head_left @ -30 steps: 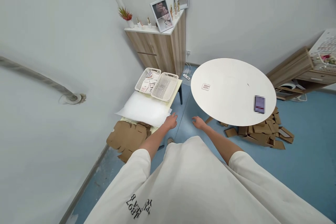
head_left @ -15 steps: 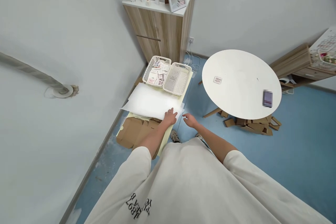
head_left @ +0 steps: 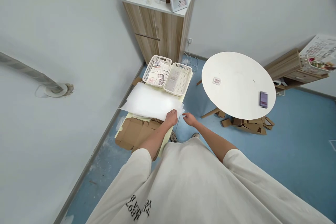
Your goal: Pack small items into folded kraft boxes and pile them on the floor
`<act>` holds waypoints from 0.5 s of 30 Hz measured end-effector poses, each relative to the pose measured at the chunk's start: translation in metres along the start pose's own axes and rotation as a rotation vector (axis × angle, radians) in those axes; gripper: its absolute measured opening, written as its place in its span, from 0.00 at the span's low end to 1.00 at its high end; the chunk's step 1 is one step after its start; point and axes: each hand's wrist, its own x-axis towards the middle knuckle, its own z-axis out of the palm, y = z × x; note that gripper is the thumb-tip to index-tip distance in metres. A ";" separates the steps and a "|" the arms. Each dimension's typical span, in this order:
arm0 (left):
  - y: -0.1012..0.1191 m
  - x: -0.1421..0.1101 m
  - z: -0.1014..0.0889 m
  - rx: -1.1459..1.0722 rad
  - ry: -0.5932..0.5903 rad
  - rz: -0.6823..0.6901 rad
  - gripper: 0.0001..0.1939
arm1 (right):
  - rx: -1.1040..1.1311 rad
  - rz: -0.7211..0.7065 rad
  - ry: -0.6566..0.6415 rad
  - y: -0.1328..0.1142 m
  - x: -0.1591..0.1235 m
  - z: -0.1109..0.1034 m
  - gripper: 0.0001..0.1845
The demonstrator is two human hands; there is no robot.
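My left hand (head_left: 172, 117) rests on the near right corner of a stack of white sheets (head_left: 151, 102), its fingers curled at the sheet's edge. My right hand (head_left: 189, 119) hovers just to the right of that corner, fingers loosely spread, holding nothing. The sheets lie on a low yellow table (head_left: 162, 142), with flat brown cardboard pieces (head_left: 132, 133) nearer to me. Beyond the sheets stand two white plastic baskets, one (head_left: 156, 71) with small packets and one (head_left: 178, 79) with clear items.
A round white table (head_left: 236, 92) on the right carries a small packet (head_left: 216, 81) and a phone (head_left: 263, 99). Cardboard scraps (head_left: 246, 124) lie under it. A wooden cabinet (head_left: 160, 31) stands in the corner, another wooden unit (head_left: 294, 68) at far right. A wall runs along the left.
The view swung left and down toward the low table. My left hand moved onto the corner of the white sheets and its fingers curled; my right hand came closer to that corner.
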 end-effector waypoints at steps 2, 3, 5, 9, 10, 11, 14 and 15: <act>0.001 -0.001 -0.004 0.001 0.055 0.016 0.27 | 0.027 0.003 0.016 -0.005 0.004 -0.002 0.23; 0.001 -0.001 -0.005 0.003 0.072 0.018 0.26 | 0.040 0.007 0.024 -0.007 0.006 -0.003 0.23; 0.001 -0.002 -0.008 0.005 0.083 0.014 0.24 | 0.060 0.012 0.033 -0.011 0.010 -0.004 0.22; -0.002 -0.006 -0.010 0.001 0.079 -0.020 0.19 | 0.072 0.001 0.027 -0.013 0.012 -0.004 0.22; -0.003 -0.007 -0.010 -0.004 0.085 -0.024 0.18 | 0.072 -0.001 0.021 -0.013 0.012 -0.004 0.22; -0.004 -0.008 -0.010 -0.010 0.089 -0.026 0.18 | 0.073 0.001 0.014 -0.012 0.011 -0.003 0.22; -0.008 -0.009 -0.007 -0.039 0.097 -0.028 0.19 | 0.085 0.008 -0.005 -0.011 0.008 -0.001 0.22; -0.009 -0.009 -0.006 -0.050 0.101 -0.027 0.20 | 0.094 0.007 -0.006 -0.010 0.007 -0.001 0.22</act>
